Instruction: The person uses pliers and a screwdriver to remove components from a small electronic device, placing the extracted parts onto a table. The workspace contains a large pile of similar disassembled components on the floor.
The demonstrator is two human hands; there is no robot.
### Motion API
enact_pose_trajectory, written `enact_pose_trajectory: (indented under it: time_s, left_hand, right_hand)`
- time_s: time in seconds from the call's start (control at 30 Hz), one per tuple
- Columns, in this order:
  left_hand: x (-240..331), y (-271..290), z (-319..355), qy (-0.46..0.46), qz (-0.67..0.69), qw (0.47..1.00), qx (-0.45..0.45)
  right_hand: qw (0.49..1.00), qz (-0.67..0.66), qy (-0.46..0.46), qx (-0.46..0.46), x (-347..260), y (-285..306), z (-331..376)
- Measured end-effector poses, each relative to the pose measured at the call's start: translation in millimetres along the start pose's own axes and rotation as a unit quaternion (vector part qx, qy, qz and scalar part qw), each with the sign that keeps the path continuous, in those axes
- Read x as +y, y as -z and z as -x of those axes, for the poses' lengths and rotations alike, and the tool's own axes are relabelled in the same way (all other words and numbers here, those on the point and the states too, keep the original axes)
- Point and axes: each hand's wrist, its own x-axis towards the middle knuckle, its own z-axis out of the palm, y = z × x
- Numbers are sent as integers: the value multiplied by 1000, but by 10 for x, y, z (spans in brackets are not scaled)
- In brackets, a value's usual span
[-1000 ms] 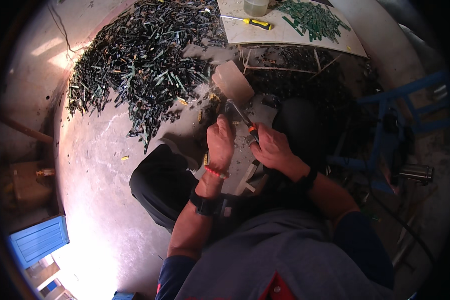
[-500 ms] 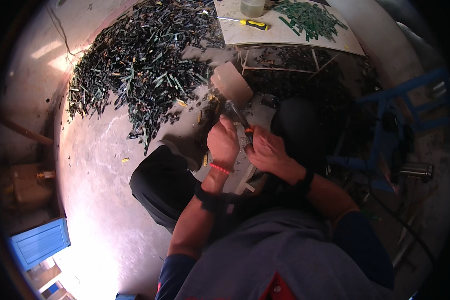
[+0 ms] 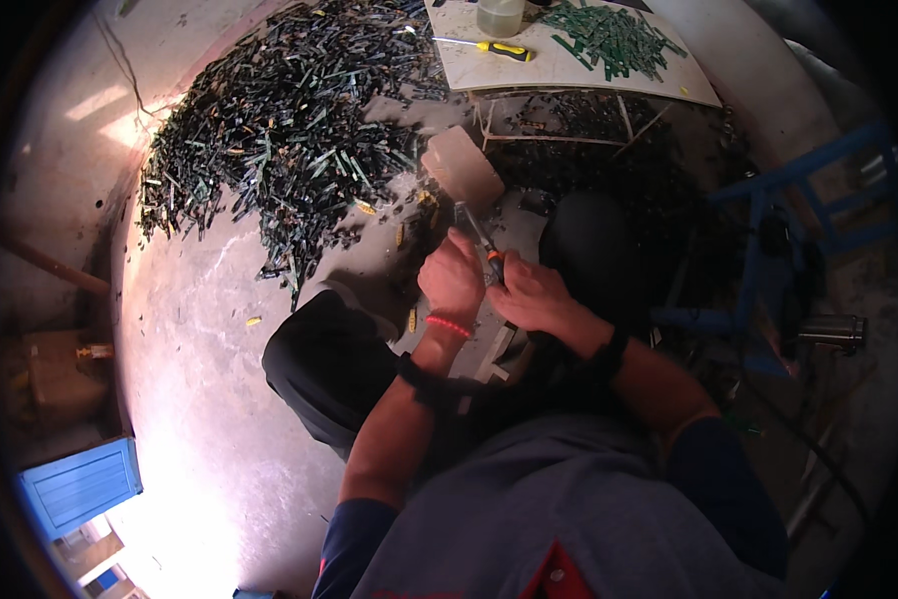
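My right hand (image 3: pixel 536 296) is wrapped round a hand tool (image 3: pixel 495 262) with a black-and-orange handle and a grey metal end pointing away from me. I cannot make out the tool's exact kind. Close beside it, on the left, my left hand (image 3: pixel 452 276) is closed with its thumb toward the metal end. Its fingertips are turned under, so whatever they hold is hidden. A red bead bracelet (image 3: pixel 450 325) circles the left wrist. Just beyond the tool, a tan block (image 3: pixel 463 168) rests on the floor.
A big heap of dark and green strips (image 3: pixel 299 130) covers the floor at far left. On a low white table (image 3: pixel 589 75) lie a yellow-and-black screwdriver (image 3: pixel 507 50), green strips (image 3: pixel 613 40) and a container of liquid (image 3: pixel 500 16). A blue metal frame (image 3: pixel 818 190) stands at right.
Both hands stay together at the tool. The left hand has shifted slightly right and the tool's angle has changed a little; the view has also moved slightly.
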Motion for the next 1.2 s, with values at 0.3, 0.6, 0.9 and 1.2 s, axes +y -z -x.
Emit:
enact_pose_trajectory:
  time_s: [0.3,0.6,0.9,1.2]
  left_hand:
    - [-22,6,-7,-3,-5,1000,8]
    - [16,194,-21,14,37,999,-1]
    - [-515,188,-52,-33,203,972,-118]
    - [-575,380,8,127,376,873,-284]
  right_hand:
    - [991,-119,39,-43,80,16,-72]
    - [994,-101,47,17,-28,-77,-122]
    - [887,279,345,128,549,309,-843]
    - [870,232,433,40,572,646,-855]
